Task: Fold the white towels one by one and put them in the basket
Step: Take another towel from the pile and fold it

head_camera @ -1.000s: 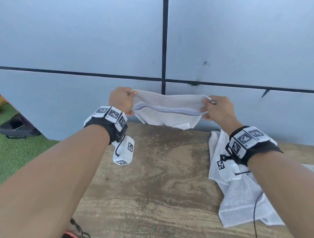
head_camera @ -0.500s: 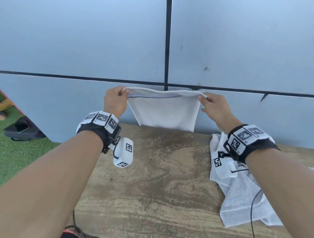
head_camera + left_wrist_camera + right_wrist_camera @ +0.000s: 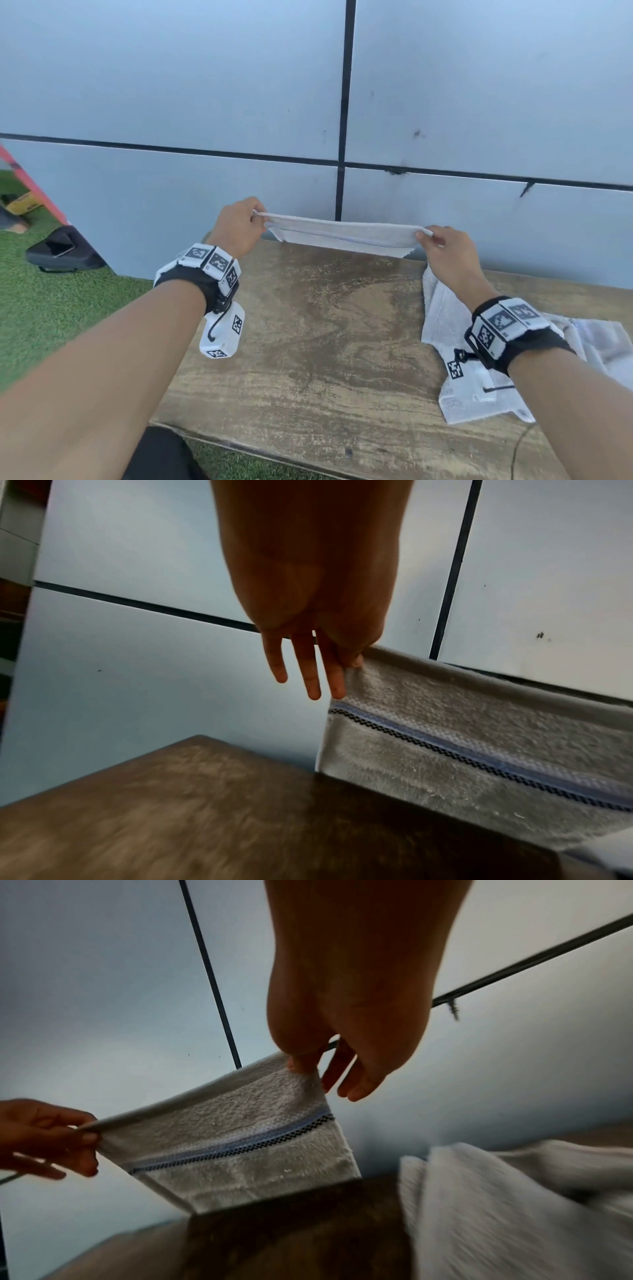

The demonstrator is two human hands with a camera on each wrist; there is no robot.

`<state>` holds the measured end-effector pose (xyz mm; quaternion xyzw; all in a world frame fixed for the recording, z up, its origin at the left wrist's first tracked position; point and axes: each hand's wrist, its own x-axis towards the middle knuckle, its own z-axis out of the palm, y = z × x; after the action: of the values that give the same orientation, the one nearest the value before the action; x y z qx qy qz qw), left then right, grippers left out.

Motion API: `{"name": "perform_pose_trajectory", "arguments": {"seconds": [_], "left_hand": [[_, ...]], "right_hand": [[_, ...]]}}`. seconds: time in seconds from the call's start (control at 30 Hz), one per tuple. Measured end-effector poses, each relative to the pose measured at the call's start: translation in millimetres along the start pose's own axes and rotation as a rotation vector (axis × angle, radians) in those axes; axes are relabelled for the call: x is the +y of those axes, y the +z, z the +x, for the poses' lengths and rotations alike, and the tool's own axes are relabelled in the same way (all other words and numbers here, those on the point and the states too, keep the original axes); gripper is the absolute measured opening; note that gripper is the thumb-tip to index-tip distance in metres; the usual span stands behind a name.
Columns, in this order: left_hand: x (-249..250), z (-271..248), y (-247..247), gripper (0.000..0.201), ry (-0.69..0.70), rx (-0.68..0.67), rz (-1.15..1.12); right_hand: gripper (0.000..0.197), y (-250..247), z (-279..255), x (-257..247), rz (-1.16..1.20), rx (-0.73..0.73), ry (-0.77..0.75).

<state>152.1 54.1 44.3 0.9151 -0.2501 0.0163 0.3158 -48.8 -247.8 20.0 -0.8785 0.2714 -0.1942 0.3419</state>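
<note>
head view: a white towel (image 3: pixel 342 234) stretches left to right over the table's (image 3: pixel 325 342) far edge, left hand (image 3: pixel 236 226) and right hand (image 3: pixel 445 250) each pinching one top corner. left wrist view: thumb and forefinger pinch, other fingers (image 3: pixel 310 669) straight. right wrist view: same pinch; towel hangs below, bottom edge at the tabletop.

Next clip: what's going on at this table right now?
A person is partway through folding a white towel. The left hand and the right hand each pinch one top corner, holding it stretched between them over the far edge of the wooden table, its lower edge at or near the tabletop. More white towels lie in a loose heap on the table under the right forearm. No basket shows in any view.
</note>
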Motion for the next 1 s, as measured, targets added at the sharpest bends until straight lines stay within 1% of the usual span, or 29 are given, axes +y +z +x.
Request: {"name": "perform_pose_trajectory", "arguments": {"seconds": [0.1, 0.17, 0.23, 0.3, 0.37, 0.43, 0.5, 0.6, 0.67, 0.8, 0.93, 1.0], "left_hand": [[-3.3, -26.5, -1.4, 0.013, 0.071, -0.072, 0.056], [-5.9, -47.6, -2.5, 0.013, 0.103, -0.105, 0.033], [-13.2, -70.5, -3.8, 0.011, 0.108, -0.161, 0.047], [-16.0, -95.1, -7.7, 0.013, 0.076, -0.307, 0.129], [-13.2, -118.0, -14.1, 0.017, 0.069, -0.443, 0.288], [-6.6, -139.2, -19.9, 0.023, 0.062, -0.494, 0.391], [-5.1, -155.7, -23.4, 0.030, 0.026, -0.517, 0.355], [-4.6, -176.5, -29.3, 0.034, 0.001, -0.523, 0.179], [1.2, -190.6, -34.6, 0.037, 0.010, -0.479, 0.057], [17.5, -216.9, -45.0, 0.037, 0.035, -0.373, 0.000], [24.3, -240.3, -52.4, 0.033, 0.019, -0.316, -0.045], [25.8, -250.4, -55.2, 0.030, 0.010, -0.301, -0.060]], "right_hand": [[0.020, -7.0, -38.1, 14.4, 0.062, -0.042, 0.018], [0.019, -11.6, -62.3, 23.4, 0.075, -0.074, 0.051], [0.025, -13.8, -83.5, 36.0, 0.034, -0.145, 0.074], [0.032, -17.4, -103.8, 43.0, -0.048, -0.241, 0.081], [0.036, -22.4, -122.5, 45.2, -0.151, -0.315, 0.023], [0.039, -28.3, -139.4, 42.3, -0.192, -0.340, -0.021], [0.041, -34.1, -154.7, 38.0, -0.176, -0.335, -0.022], [0.043, -40.0, -175.1, 35.4, -0.101, -0.313, -0.026], [0.041, -44.3, -190.1, 34.5, -0.007, -0.301, -0.037], [0.037, -56.3, -218.7, 27.4, 0.130, -0.250, -0.069], [0.042, -70.1, -244.5, 11.7, 0.161, -0.260, -0.109], [0.034, -76.6, -253.2, 6.4, 0.140, -0.273, -0.102]]}}
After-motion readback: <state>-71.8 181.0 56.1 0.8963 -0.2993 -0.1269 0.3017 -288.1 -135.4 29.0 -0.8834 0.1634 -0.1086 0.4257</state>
